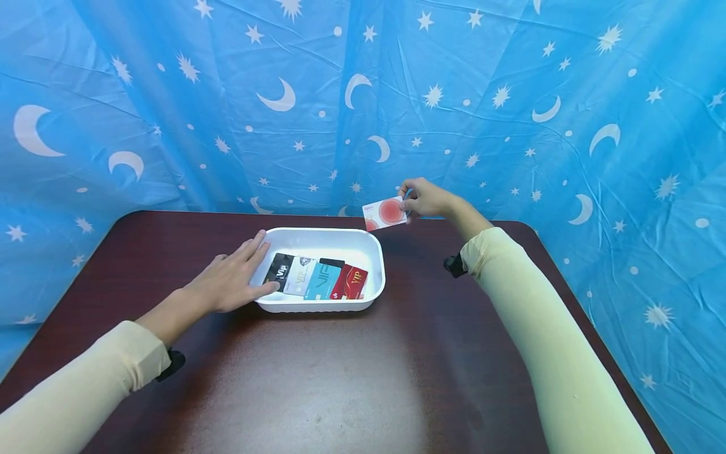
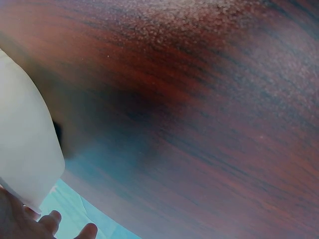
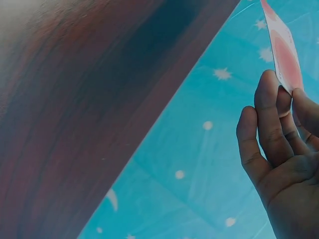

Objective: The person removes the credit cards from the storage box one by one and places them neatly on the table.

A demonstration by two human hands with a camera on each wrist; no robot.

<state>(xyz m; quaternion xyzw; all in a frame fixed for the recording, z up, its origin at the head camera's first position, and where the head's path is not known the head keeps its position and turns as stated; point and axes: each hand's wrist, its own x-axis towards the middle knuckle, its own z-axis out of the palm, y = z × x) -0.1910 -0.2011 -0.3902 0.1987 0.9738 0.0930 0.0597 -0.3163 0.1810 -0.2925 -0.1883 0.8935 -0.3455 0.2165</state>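
Observation:
My right hand (image 1: 426,198) pinches a white card with pink-red circles (image 1: 384,214) by its right end, between thumb and fingers. The card is raised above the tray's far right corner. In the right wrist view the card (image 3: 285,57) stands edge-up from the fingertips. My left hand (image 1: 231,277) rests at the left end of a white plastic tray (image 1: 323,306), fingers extended along its rim and thumb reaching inside. Inside lie a black card (image 1: 279,270), a silver-white card (image 1: 299,275), a teal card (image 1: 322,282) and a red card (image 1: 350,282), overlapping in a row.
The tray stands on a dark reddish-brown table (image 1: 317,378), near its far edge. Behind the table hangs a blue curtain (image 1: 317,151) with white moons and stars. Another dark card (image 1: 334,261) shows partly behind the teal one.

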